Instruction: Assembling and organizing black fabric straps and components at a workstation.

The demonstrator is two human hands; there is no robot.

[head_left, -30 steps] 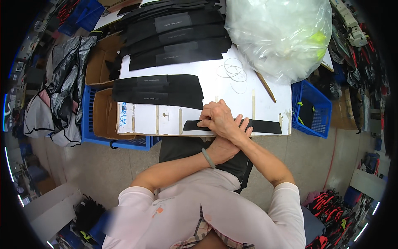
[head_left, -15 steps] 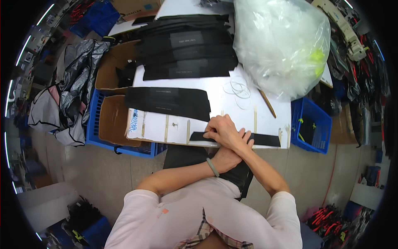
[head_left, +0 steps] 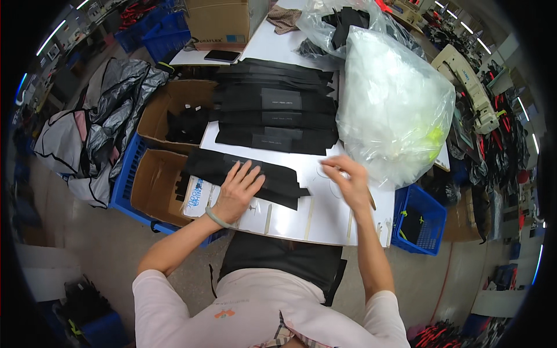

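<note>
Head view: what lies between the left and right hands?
The head view shows black strips, which the left hand touches, then white tabletop and thin white cord beside the right hand.

The left hand lies on black fabric strips; the right hand is above the white table.

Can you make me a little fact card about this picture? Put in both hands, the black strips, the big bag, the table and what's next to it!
Left hand: on the near strips, fingers spread
Right hand: right of those strips; blurry, can't tell if it holds anything
Strip colour: black
Behind: far strips, layered, some with grey patches
Bag: clear, stuffed with something pale
Table: white
Left of table: two open brown boxes
Right of table: blue basket
</note>
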